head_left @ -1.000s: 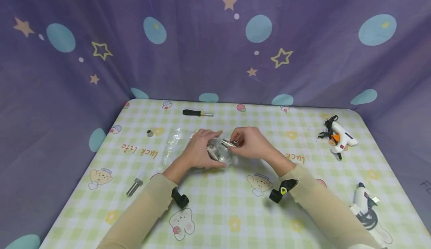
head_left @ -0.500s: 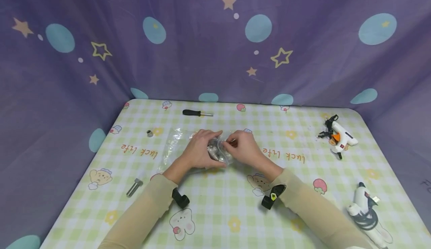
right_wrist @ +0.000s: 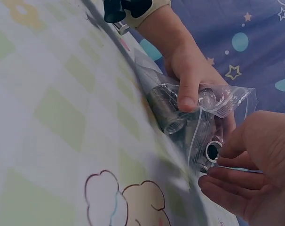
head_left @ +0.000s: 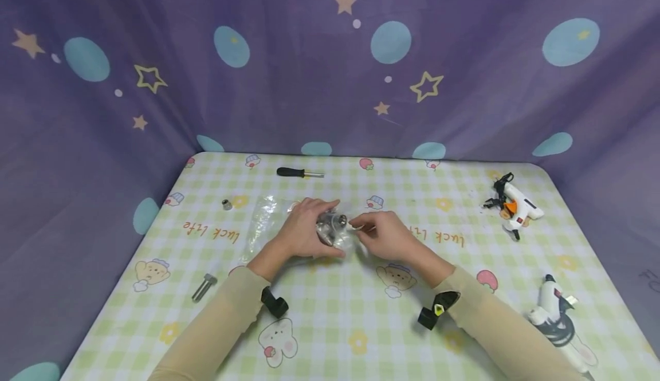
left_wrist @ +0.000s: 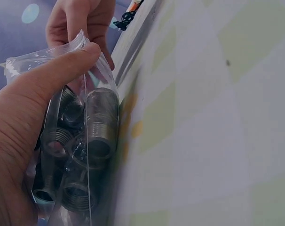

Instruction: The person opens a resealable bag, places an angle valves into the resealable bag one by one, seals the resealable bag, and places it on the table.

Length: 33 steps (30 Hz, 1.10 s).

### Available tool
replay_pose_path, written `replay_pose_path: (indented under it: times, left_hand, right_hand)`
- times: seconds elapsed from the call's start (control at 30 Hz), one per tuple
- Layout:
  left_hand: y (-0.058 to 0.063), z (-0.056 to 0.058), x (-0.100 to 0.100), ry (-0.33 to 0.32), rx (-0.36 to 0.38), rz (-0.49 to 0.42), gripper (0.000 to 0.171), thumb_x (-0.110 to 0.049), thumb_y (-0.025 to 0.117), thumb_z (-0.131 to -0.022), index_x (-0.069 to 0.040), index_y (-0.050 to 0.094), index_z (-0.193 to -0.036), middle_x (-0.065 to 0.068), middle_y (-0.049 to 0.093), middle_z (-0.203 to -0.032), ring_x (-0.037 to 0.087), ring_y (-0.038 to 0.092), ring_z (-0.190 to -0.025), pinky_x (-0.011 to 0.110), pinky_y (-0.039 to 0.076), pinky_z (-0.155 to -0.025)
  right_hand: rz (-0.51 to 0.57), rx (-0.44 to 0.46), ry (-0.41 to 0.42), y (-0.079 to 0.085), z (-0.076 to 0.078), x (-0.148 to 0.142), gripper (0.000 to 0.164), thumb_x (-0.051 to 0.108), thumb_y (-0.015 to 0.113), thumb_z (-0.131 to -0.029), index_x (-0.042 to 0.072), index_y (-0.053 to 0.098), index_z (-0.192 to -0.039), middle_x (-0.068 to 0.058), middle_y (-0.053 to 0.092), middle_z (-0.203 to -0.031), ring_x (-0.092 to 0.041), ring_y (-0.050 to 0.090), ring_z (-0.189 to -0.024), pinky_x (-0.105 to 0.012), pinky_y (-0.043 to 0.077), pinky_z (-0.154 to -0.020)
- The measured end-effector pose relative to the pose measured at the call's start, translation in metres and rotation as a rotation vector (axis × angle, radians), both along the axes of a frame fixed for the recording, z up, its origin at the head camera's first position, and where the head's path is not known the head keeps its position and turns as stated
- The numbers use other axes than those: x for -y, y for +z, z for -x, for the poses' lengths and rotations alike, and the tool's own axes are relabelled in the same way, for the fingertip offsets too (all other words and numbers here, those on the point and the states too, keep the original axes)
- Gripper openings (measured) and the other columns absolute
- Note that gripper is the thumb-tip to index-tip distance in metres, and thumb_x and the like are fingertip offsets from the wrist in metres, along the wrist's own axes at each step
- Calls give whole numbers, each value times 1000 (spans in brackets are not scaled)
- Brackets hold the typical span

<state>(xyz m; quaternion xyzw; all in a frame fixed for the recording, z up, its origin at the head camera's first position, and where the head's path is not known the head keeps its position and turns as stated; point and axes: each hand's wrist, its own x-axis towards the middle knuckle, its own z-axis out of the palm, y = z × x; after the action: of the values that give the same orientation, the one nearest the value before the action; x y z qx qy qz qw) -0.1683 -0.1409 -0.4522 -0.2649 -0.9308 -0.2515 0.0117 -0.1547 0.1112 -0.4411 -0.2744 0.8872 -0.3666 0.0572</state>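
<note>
A clear zip bag (right_wrist: 199, 132) holds several grey threaded metal pipe fittings (left_wrist: 99, 120). My left hand (head_left: 304, 227) grips this bag from its left side, the thumb pressed over the plastic near the mouth. One fitting (head_left: 341, 220) stands at the bag's mouth, its round hollow end facing out. My right hand (head_left: 388, 235) is just right of that mouth, fingers loosely bent. In the right wrist view its fingertips (right_wrist: 227, 149) lie close beside the fitting's rim; whether they touch it is hard to tell. The bag's flat part (head_left: 265, 226) spreads out left under the left wrist.
Beyond the hands lies a black-handled screwdriver (head_left: 300, 172). To the left are a small metal nut-like piece (head_left: 227, 204) and a hex bolt (head_left: 204, 287). Two white glue guns (head_left: 521, 206) with black cords lie on the right. A purple curtain (head_left: 309, 83) hangs behind the table.
My right hand carried a metal fitting leftward into the bag's mouth, then drew back slightly right, leaving a fitting's end showing at the mouth. The left hand keeps its grip on the bag.
</note>
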Motion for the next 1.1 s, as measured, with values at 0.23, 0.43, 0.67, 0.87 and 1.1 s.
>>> replay_pose_path:
  times: [0.23, 0.43, 0.67, 0.87, 1.1]
  left_hand:
    - [4, 0, 1, -4, 7, 16, 119, -67, 97, -57, -18, 55, -157, 5, 68, -141, 29, 58, -131, 56, 47, -115]
    - [5, 1, 1, -8, 11, 22, 117, -66, 97, -59, -18, 55, -157, 6, 67, -142, 29, 58, -131, 56, 48, -114]
    - [5, 3, 1, -24, 10, 27, 117, -66, 97, -59, -18, 55, -157, 5, 67, -140, 29, 58, -131, 57, 47, -114]
    - [9, 6, 4, -123, 64, -12, 98, -67, 79, -80, -16, 52, -158, 8, 65, -147, 32, 57, -133, 62, 44, -114]
    - [20, 19, 0, 3, 162, -67, 57, -53, 41, -111, -17, 66, -146, 7, 71, -142, 34, 64, -131, 63, 43, -109]
  right_hand:
    - [44, 68, -11, 2, -9, -7, 14, 18, 70, -101, 10, 81, -99, 7, 78, -83, -6, 70, -73, -25, 60, -75]
    - [68, 213, 36, 1, -20, -5, 32, 32, 67, -106, 15, 81, -83, 3, 75, -65, -11, 69, -57, -24, 56, -62]
    - [64, 223, 36, -8, -26, 2, 28, 36, 69, -104, 18, 84, -88, 3, 76, -68, -13, 70, -57, -24, 55, -57]
    - [96, 151, 12, -11, -27, 3, 18, 23, 72, -101, 15, 83, -89, 3, 77, -70, -4, 65, -54, -21, 51, -55]
    - [128, 151, 43, -10, -27, 8, 16, 20, 73, -100, 13, 83, -89, 1, 78, -74, -4, 67, -56, -21, 53, -56]
